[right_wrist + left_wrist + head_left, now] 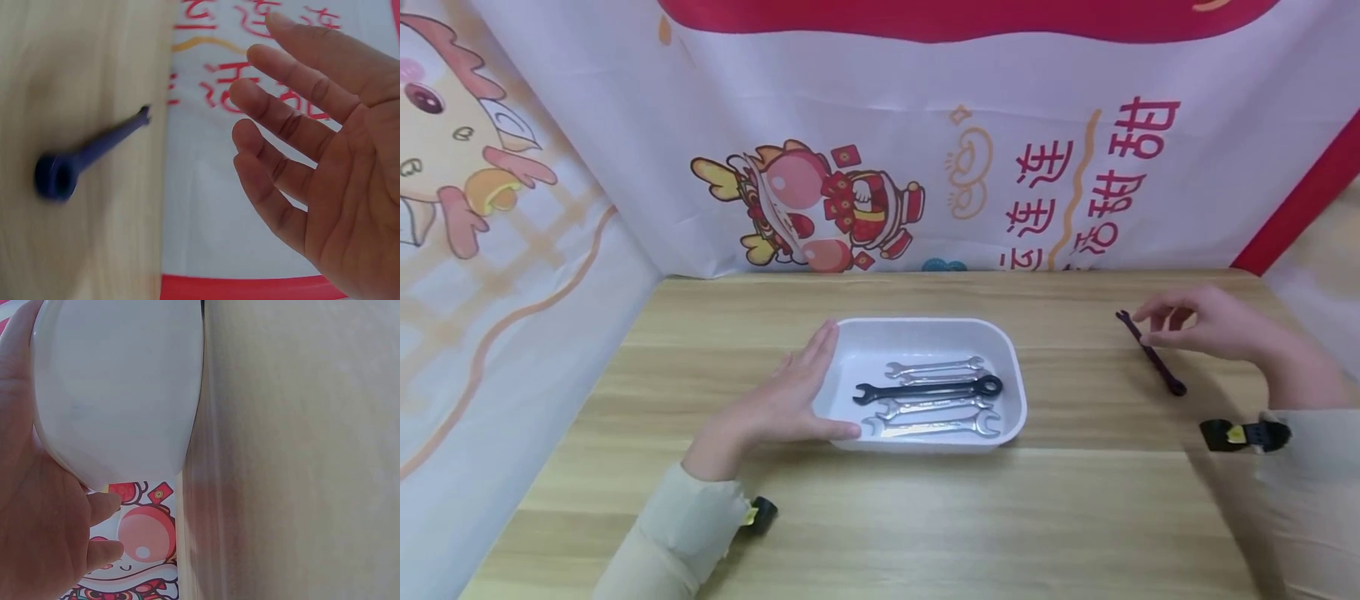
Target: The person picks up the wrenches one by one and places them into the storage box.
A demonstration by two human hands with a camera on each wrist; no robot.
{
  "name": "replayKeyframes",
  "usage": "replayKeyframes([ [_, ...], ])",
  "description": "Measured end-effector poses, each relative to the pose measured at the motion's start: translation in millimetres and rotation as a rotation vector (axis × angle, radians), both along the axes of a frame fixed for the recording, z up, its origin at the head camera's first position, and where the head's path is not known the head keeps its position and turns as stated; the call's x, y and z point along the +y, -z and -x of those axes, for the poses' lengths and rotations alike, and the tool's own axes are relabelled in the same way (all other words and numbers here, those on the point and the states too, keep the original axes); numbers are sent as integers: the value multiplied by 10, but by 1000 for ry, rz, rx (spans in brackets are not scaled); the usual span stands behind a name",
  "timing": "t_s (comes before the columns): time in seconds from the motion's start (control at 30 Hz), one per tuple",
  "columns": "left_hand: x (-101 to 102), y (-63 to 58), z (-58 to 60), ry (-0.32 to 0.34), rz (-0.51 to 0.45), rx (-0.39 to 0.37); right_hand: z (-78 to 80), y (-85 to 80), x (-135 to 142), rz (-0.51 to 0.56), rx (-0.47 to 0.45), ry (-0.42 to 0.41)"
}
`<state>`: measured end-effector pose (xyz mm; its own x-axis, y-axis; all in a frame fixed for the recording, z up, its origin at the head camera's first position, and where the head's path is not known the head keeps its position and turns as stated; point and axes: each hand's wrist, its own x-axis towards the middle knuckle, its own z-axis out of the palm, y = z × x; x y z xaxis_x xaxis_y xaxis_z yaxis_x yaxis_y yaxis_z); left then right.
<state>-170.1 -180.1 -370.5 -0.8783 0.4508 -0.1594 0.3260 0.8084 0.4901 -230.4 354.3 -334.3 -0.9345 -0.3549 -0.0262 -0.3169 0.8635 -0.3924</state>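
Note:
My left hand (786,400) holds the left end of a white plastic tray (925,447), the thumb along its near rim and the fingers by its far left corner. The left wrist view shows the tray's outer wall (119,394) close against that hand (44,506). Inside the tray lie several silver open-end wrenches (936,427) with a black combination wrench (925,389) across them. On the right, a dark combination wrench (1153,357) lies on the tabletop. My right hand (1206,325) hovers beside its open end; the right wrist view shows the fingers (281,125) spread and apart from the wrench (103,145).
The wooden table (970,517) meets a white cloth backdrop (880,100) with cartoon prints and red lettering along its far edge. Another printed cloth (550,275) hangs at the left. A black strap device (1243,435) sits on the right wrist.

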Motion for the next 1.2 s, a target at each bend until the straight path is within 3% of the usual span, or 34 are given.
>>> replayKeyframes([
  [0.57, 28, -26, 33, -6, 13, -2, 168, 266, 341, -109, -160, 56],
  [0.8, 39, -23, 18, -3, 22, -4, 178, 384, 373, -108, -168, 61],
  [1.2, 28, -23, 7, -2, 23, -13, 216, 444, 317, -121, -204, 25],
])
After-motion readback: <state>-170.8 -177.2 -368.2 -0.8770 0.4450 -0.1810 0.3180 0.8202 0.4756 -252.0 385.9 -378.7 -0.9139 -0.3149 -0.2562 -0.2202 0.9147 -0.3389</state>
